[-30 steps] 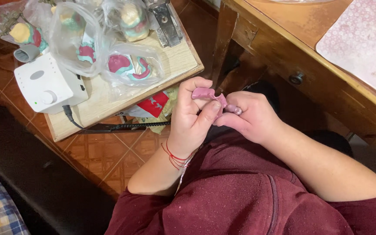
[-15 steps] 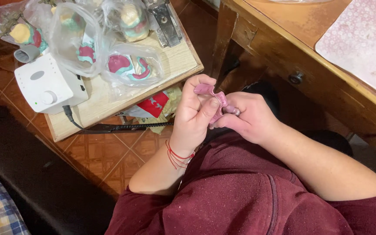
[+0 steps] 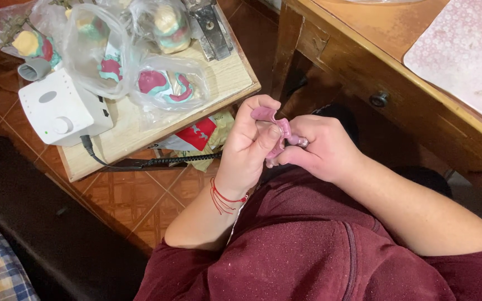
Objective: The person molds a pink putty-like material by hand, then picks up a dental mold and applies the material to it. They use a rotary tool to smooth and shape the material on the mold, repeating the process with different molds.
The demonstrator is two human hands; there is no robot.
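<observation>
Head view: the left hand (image 3: 249, 147) grips a curved pink acrylic dental plate (image 3: 274, 127). The right hand (image 3: 322, 147) clasps a small metal-tipped tool (image 3: 299, 142) against it; work looks midway

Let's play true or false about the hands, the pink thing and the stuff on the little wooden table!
1. Both hands hold the curved pink plastic piece. True.
2. The left hand has red strings on its wrist. True.
3. The white plastic box with a round knob lies on the floor. False: it sits on the low wooden table.
4. The right hand is empty. False: it grips the pink piece too.
</observation>
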